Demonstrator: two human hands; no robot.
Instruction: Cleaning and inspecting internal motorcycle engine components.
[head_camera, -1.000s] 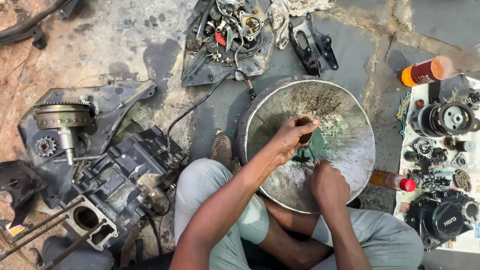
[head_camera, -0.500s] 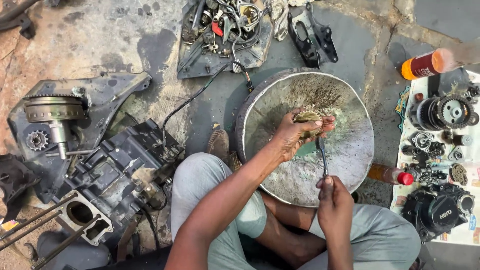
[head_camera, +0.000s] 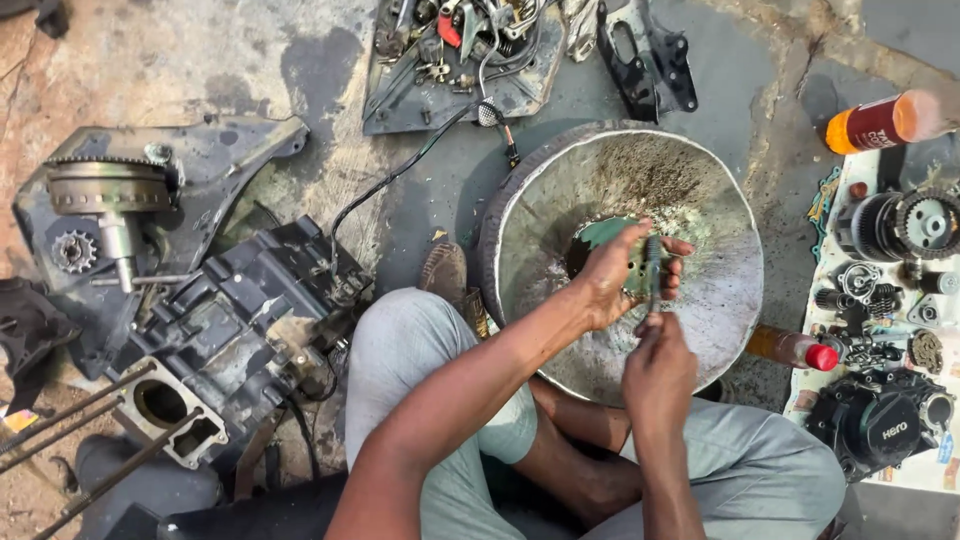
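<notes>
Over basin (head_camera: 560, 200), both grips closed: part (head_camera: 640, 275).

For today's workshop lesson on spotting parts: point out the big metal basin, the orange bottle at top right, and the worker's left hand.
Metal basin (head_camera: 700, 330): head view, on its bare inner wall, right side.
Orange bottle (head_camera: 872, 124): head view, on its body.
Left hand (head_camera: 612, 275): head view, on the back of the hand.

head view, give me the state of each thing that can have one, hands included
left hand: closed around a small greenish part over the pan
right hand: gripping a thin tool, tip at the part
metal pan: upright, dirty, wet inside
engine block: stripped, bore open
orange bottle: lying on its side
red-capped bottle: lying down, capped
</notes>
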